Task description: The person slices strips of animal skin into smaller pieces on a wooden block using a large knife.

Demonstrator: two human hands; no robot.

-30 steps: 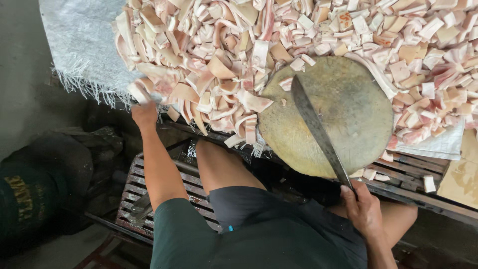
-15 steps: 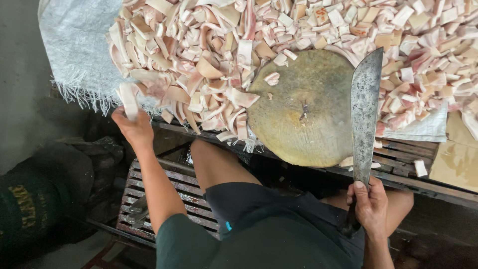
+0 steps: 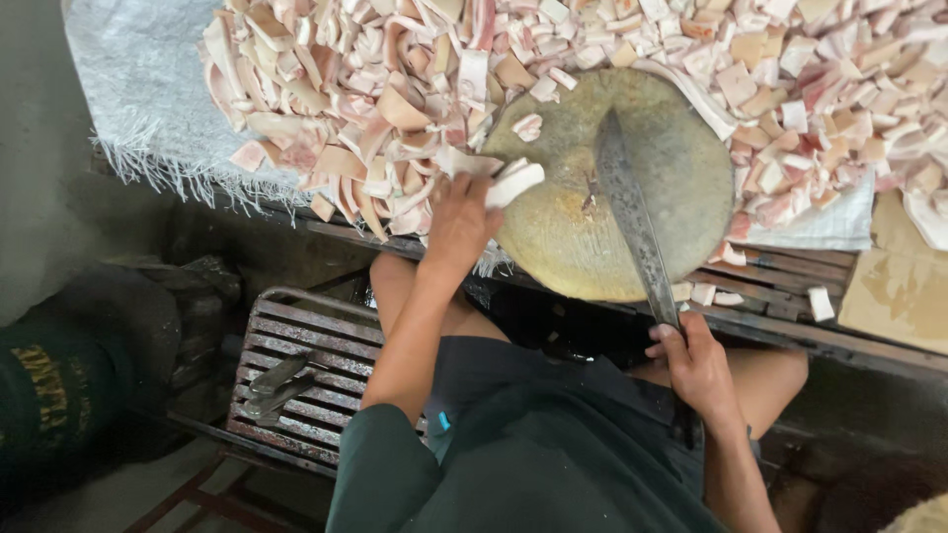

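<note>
My left hand (image 3: 462,223) holds a pale strip of pork skin (image 3: 513,182) at the left edge of the round wooden chopping block (image 3: 681,178). My right hand (image 3: 696,363) grips the handle of a long cleaver (image 3: 629,212), whose blade lies across the middle of the block. One small cut piece (image 3: 527,126) sits on the block's upper left. A big heap of cut pink and white skin pieces (image 3: 395,89) surrounds the block on the table.
The heap lies on a white woven sack (image 3: 138,99) with a frayed edge. A metal slatted seat (image 3: 296,365) stands below, with a dark bag (image 3: 59,395) to its left. A cardboard sheet (image 3: 904,286) is at the right.
My left hand has carried a strip from the heap's left side over to the block. The cleaver has swung from upright at the block's right edge down onto the block.
</note>
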